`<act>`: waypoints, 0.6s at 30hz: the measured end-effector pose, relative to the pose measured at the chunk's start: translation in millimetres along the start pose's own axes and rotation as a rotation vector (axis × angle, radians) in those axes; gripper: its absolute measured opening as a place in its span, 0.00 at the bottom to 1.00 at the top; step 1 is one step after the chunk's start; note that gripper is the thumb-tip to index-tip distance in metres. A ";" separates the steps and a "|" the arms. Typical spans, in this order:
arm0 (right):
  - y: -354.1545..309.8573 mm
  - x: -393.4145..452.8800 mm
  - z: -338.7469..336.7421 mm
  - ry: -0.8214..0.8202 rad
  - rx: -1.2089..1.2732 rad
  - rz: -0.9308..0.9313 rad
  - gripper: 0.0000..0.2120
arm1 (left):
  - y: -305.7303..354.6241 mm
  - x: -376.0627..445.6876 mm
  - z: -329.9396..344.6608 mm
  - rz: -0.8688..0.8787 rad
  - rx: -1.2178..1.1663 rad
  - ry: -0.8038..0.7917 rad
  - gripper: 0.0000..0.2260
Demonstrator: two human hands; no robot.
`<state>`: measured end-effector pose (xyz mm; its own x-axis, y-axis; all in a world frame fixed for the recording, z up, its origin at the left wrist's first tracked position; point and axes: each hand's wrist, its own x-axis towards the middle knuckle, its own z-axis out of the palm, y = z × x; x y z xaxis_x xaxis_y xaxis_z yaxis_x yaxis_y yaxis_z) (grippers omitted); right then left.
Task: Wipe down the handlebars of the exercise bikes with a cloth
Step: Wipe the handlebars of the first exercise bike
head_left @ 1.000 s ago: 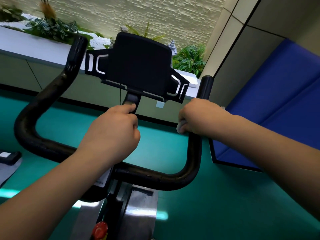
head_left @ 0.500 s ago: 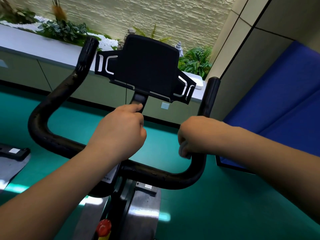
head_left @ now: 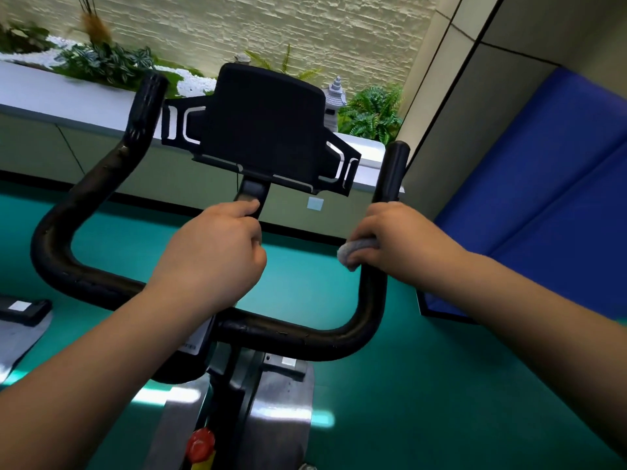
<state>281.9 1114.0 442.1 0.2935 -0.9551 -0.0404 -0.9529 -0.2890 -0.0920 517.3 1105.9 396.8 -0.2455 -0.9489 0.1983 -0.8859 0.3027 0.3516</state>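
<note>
No text can be read; the bike's white label (head_left: 195, 340) is too blurred

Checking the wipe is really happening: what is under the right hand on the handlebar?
A grey cloth bulges out from under the right hand, wrapped against the handlebar. Most of the cloth and the bar beneath are covered by the hand.

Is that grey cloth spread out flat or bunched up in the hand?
Bunched up. The grey cloth shows only as a small wad poking out of the right hand, which is curled round the handlebar's right upright.
</note>
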 end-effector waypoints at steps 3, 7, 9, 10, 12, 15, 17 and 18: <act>-6.7 -25.3 12.8 0.100 0.182 0.025 0.08 | 1.6 -1.0 -1.8 -0.009 0.013 0.003 0.10; -4.6 -48.8 28.1 0.208 0.336 0.035 0.09 | 2.4 -3.0 -2.3 -0.006 0.020 -0.025 0.10; 5.0 -48.8 30.1 0.307 0.356 0.104 0.10 | 3.4 -4.7 -3.4 -0.005 0.013 -0.037 0.09; 7.1 -49.5 32.0 0.342 0.366 0.132 0.11 | 3.3 -6.2 -3.7 -0.006 0.004 -0.043 0.09; 2.8 -57.0 39.9 0.392 0.406 0.163 0.11 | 1.8 -10.8 -4.2 -0.001 -0.011 -0.045 0.09; -11.3 -78.3 52.4 0.413 0.482 0.136 0.11 | -0.5 -21.7 -3.5 0.003 -0.037 -0.029 0.09; -12.3 -83.9 55.6 0.424 0.487 0.097 0.11 | -1.2 -28.1 -2.7 0.002 -0.045 -0.021 0.09; -9.0 -82.4 55.6 0.448 0.489 0.104 0.10 | -1.4 -30.3 -2.5 0.006 -0.043 -0.020 0.08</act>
<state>270.6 1199.0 391.0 0.0420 -0.9417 0.3338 -0.7993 -0.2322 -0.5543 527.0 1134.4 392.6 -0.2586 -0.9486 0.1823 -0.8668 0.3112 0.3896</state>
